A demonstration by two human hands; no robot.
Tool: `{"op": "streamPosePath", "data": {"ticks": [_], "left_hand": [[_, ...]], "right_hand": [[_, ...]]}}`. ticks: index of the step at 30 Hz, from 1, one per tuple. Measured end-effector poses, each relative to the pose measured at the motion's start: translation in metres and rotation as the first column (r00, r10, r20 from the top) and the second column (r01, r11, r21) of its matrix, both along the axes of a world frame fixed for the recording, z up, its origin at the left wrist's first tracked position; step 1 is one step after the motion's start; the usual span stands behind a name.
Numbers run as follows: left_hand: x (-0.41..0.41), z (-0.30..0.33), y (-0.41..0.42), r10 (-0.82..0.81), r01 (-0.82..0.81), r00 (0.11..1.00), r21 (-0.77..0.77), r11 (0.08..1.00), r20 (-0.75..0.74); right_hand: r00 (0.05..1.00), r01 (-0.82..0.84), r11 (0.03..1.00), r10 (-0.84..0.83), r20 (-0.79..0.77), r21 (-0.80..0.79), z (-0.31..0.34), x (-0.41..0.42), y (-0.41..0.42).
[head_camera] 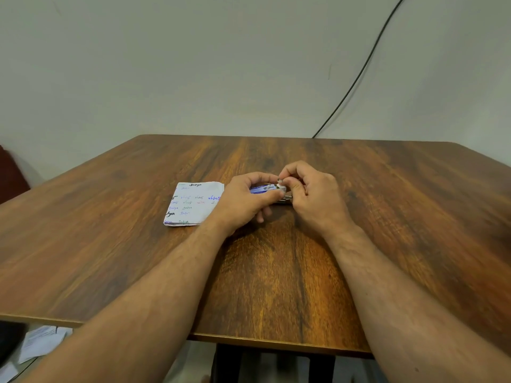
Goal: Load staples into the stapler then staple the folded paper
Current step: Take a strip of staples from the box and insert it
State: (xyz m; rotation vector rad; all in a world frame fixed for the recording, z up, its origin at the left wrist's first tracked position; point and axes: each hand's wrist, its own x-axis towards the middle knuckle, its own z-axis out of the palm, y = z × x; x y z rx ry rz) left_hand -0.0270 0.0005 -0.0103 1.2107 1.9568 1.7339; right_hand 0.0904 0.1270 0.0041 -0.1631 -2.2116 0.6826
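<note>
Both forearms reach forward over the brown wood-grain table (276,272), hands meeting near its middle. The left hand (244,201) curls its thumb and fingers around a small blue-and-white staple box (264,188), whose long axis runs left to right. The right hand (312,194) pinches narrowly at the box's right end, on something small and silvery. A metallic stapler (286,200) shows partly beneath the hands. The folded white paper with handwriting (193,203) lies flat just left of the left hand.
</note>
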Motion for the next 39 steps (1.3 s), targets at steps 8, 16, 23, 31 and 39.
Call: {"op": "streamPosePath", "data": {"ticks": [8,16,23,31,39], "left_hand": [[-0.003,-0.002,0.004,-0.018,0.018,0.999,-0.012,1.0,-0.034],[-0.003,-0.002,0.004,0.179,-0.18,0.982,-0.013,0.984,-0.061],[0.008,-0.001,0.001,0.212,-0.21,0.9,0.047,0.977,-0.381],[0.007,0.001,0.001,0.21,-0.182,0.914,0.112,0.977,-0.346],[0.011,0.002,-0.001,0.328,-0.285,0.856,0.166,0.944,-0.4]], "right_hand": [[0.998,-0.042,0.987,0.033,-0.058,-0.153,-0.003,-0.009,-0.003],[0.964,0.068,0.829,-0.197,-0.177,-0.555,0.002,-0.009,-0.001],[0.98,-0.2,0.281,0.047,-0.195,-0.938,0.014,-0.004,0.002],[0.972,-0.152,0.422,0.226,-0.059,-0.894,0.007,-0.004,0.002],[0.949,-0.198,0.359,0.304,-0.086,-0.912,0.007,-0.003,-0.001]]}}
